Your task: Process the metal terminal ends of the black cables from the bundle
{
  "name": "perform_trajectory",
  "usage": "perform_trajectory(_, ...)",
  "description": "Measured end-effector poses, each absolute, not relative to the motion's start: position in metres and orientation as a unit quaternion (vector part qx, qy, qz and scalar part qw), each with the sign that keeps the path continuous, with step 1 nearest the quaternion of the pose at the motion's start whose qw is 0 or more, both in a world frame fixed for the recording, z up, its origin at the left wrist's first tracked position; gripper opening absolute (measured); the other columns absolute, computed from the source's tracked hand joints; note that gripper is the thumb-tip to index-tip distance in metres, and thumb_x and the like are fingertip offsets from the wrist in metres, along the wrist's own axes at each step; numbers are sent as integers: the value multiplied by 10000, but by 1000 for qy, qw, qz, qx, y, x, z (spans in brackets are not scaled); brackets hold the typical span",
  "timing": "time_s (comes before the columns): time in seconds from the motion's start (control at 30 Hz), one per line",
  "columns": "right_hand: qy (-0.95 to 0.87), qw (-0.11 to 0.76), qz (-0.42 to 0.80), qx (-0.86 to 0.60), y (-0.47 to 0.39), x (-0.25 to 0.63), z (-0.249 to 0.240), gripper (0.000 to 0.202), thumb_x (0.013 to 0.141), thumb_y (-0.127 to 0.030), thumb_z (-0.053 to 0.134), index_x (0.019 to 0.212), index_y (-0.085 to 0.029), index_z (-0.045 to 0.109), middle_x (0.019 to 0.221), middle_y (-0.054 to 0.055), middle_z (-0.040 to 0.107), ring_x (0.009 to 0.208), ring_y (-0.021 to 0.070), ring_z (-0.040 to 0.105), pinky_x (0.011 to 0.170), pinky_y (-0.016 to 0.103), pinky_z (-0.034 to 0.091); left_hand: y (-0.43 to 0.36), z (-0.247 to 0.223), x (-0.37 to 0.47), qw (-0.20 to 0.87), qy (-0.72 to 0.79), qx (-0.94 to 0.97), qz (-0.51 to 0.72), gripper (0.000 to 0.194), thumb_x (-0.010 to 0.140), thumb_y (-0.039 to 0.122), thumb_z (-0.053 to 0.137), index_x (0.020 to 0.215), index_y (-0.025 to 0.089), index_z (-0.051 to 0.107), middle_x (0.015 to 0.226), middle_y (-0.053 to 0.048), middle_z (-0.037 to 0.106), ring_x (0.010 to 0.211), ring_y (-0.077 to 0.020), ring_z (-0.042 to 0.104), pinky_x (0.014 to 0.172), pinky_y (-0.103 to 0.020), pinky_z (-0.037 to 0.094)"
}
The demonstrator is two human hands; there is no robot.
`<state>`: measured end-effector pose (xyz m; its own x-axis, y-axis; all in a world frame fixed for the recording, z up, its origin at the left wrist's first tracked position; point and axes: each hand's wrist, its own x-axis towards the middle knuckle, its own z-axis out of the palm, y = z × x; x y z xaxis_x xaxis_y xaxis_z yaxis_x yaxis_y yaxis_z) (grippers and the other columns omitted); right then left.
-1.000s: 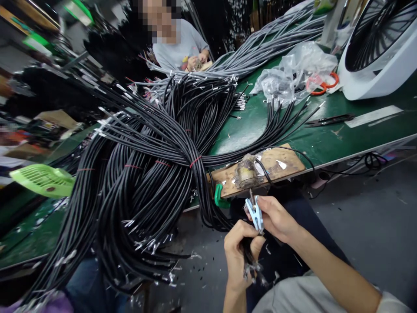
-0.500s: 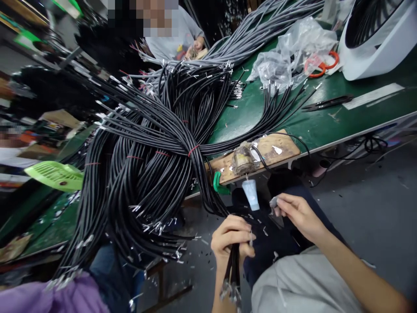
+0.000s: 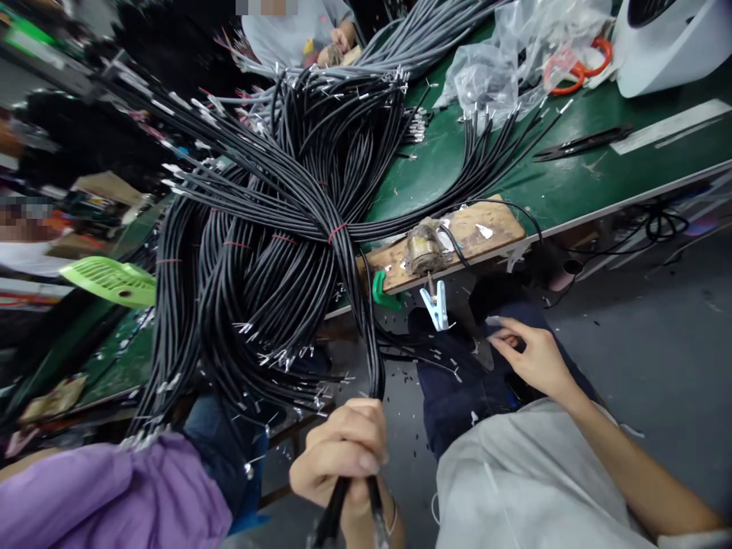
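Observation:
My left hand (image 3: 346, 450) is closed around a bundle of black cables (image 3: 371, 358) at the bottom centre, with the cable ends sticking out below the fist. The bundle runs up over the table edge to a red tie. My right hand (image 3: 523, 347) is over my lap, thumb and forefinger a little apart, with nothing visible between them. Beyond it a small motor (image 3: 423, 248) sits on a wooden board (image 3: 495, 229), and a light blue clip (image 3: 435, 305) is on its shaft.
Many black cables (image 3: 274, 282) cover the green table (image 3: 572, 183). A green clamp (image 3: 384, 290) grips the board. Pliers (image 3: 583, 143), orange scissors (image 3: 580, 70), plastic bags (image 3: 486, 76) and a white fan (image 3: 663, 53) lie behind. Another person's purple sleeve (image 3: 114, 488) is at left.
My left hand has moved left and down with the cables, pulling them straighter. The grey scrap has gone from my right fingers, which have parted. The blue clip has turned, and the view has shifted.

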<state>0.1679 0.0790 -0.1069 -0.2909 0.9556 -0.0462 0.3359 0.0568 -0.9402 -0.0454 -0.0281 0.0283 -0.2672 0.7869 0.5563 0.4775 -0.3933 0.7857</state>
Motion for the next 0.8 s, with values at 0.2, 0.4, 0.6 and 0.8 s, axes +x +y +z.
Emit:
perform_trajectory(0.2,-696,354,435,-447,66,158,-97,269,853,-226,543,1087,-166,661,792,46,670,694,174,598,670,310,490,-26,25,-29,54,539,636,550,119,868,298,612,812,214,675,585,26,573,450,-111,523,397,-234,418)
perform_trajectory(0.4,-663,438,548,-260,53,148,-54,84,823,-220,663,897,-180,670,802,56,642,770,187,570,699,331,487,-14,5,-8,135,625,646,418,164,792,56,618,884,175,685,746,-36,696,654,-145,645,606,-242,502)
perform_trajectory(0.6,-618,486,544,-291,59,131,-43,41,816,-179,675,780,-178,656,702,29,616,677,164,533,627,316,446,-7,-4,-7,147,622,631,440,191,776,38,624,904,170,677,779,-42,685,676,-147,639,615,-243,497)
perform_trajectory(0.8,-630,488,501,-340,60,126,-38,169,837,-141,617,674,-172,591,629,9,533,637,150,462,600,305,376,-2,-13,-3,146,636,638,408,102,791,68,627,829,161,639,714,-20,624,622,-125,595,572,-221,453)
